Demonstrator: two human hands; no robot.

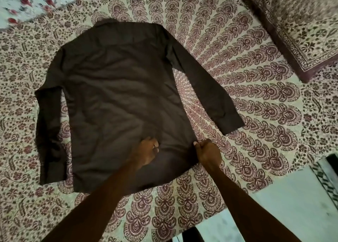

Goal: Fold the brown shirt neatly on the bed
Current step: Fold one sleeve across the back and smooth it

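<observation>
The brown shirt (pixel 117 88) lies spread flat, back side up, on the patterned bed sheet (pixel 247 99), collar at the far end and hem toward me. Both long sleeves stretch down beside the body, one on the left and one angled out to the right. My left hand (pixel 146 152) rests on the lower part of the shirt with fingers curled into the fabric. My right hand (pixel 207 154) is closed on the shirt's right edge close to the hem.
A pillow (pixel 300 27) in matching print sits at the back right. A floral cloth (pixel 27 2) lies at the back left. The bed's near right edge gives way to pale floor (pixel 292 205).
</observation>
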